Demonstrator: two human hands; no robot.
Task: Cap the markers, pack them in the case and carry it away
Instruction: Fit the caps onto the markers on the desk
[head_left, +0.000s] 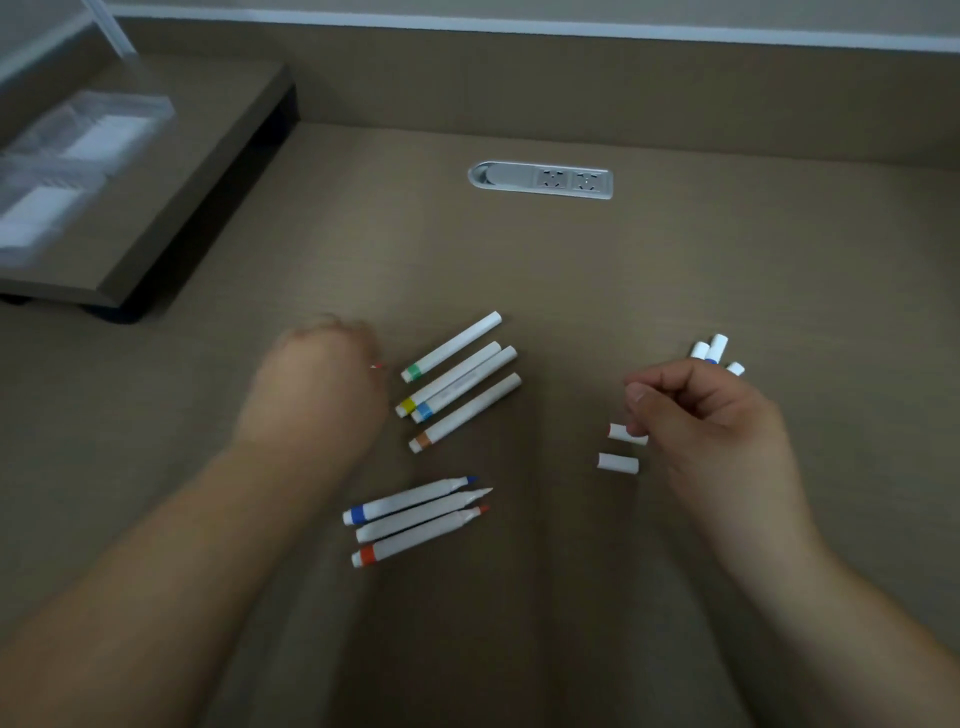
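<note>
Right hand (711, 415) pinches a cap (626, 434) for the three uncapped markers (415, 514); blurred left hand (322, 384) seems curled around something red-tipped, capped markers (457, 379) sorted beyond.

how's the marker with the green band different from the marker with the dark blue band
The white marker with the green band is capped, its far end blunt and white; the white marker with the dark blue band is uncapped, its blue tip bare. The green-banded one lies in the farther group of four, the blue-banded one in the nearer group of three. Both lie flat on the brown desk, banded ends to the left.
</note>
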